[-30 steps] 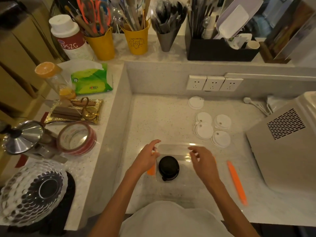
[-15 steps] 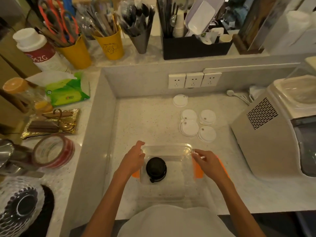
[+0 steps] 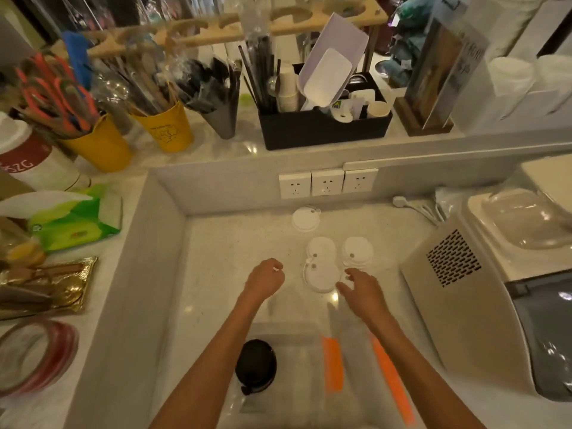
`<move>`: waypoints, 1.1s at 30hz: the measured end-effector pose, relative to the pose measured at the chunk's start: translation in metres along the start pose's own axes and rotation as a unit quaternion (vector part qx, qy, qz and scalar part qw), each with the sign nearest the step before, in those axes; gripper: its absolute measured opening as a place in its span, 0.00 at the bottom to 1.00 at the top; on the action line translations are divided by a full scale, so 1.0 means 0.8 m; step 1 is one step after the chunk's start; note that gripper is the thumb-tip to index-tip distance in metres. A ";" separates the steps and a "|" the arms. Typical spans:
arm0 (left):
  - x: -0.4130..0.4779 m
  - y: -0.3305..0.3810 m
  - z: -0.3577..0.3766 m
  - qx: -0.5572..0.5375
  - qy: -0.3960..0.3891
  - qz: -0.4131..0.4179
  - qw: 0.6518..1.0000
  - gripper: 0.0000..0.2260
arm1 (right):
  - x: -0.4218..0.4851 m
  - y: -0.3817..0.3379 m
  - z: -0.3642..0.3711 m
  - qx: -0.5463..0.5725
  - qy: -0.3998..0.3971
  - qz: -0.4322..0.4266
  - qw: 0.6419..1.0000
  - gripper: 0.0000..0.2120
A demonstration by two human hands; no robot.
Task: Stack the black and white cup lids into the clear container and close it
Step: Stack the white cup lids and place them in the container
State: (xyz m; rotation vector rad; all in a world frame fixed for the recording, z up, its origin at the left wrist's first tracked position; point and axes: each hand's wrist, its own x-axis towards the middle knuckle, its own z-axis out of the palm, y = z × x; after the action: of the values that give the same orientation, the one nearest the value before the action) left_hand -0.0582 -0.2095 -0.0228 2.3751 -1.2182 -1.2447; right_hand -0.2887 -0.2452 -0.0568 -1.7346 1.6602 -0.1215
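Hands held past clear container (image 3: 297, 360): left hand (image 3: 265, 279) loosely curled, empty; right hand (image 3: 360, 289) spread over white lids (image 3: 322, 275). Black lids (image 3: 255, 365) stacked inside container.

Looked like the service counter of a café or drinks shop. Showed a raised ledge crowded with yellow cups (image 3: 167, 130) of wrapped straws and stirrers, a black organiser (image 3: 325, 128) holding small paper cups and a white scoop (image 3: 328, 77), a wooden cup-holder rack (image 3: 223, 27) behind, and a menu stand (image 3: 439, 72) to the right. Had, on the lower speckled worktop (image 3: 241, 243), loose white cup lids (image 3: 322, 275) below a row of three wall sockets (image 3: 326, 182), with a beige countertop machine (image 3: 464, 289) alongside.
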 end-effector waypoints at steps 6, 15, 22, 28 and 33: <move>0.051 0.043 0.052 -0.222 -0.058 -0.106 0.968 0.12 | 0.049 -0.030 0.061 -0.178 -0.041 -0.035 0.983 0.48; 0.048 0.017 0.028 -0.464 -0.091 -0.174 0.864 0.14 | 0.044 -0.027 0.041 -0.060 -0.044 -0.112 0.991 0.44; 0.035 -0.019 -0.005 -0.510 -0.375 -0.069 0.771 0.31 | 0.025 -0.072 -0.001 -0.023 -0.201 -0.317 0.927 0.43; 0.035 -0.037 -0.004 -0.675 -0.317 -0.052 0.664 0.22 | 0.046 -0.114 -0.007 -0.033 -0.261 -0.286 0.921 0.50; 0.040 -0.051 -0.018 -0.772 -0.281 -0.032 0.569 0.14 | 0.111 -0.106 0.005 -0.115 -0.085 -0.121 0.982 0.40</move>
State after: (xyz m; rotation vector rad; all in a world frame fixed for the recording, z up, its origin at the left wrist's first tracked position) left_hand -0.0137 -0.2097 -0.0529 0.6541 0.2092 -1.8628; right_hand -0.2012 -0.3312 -0.0491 -2.0556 1.3794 0.1075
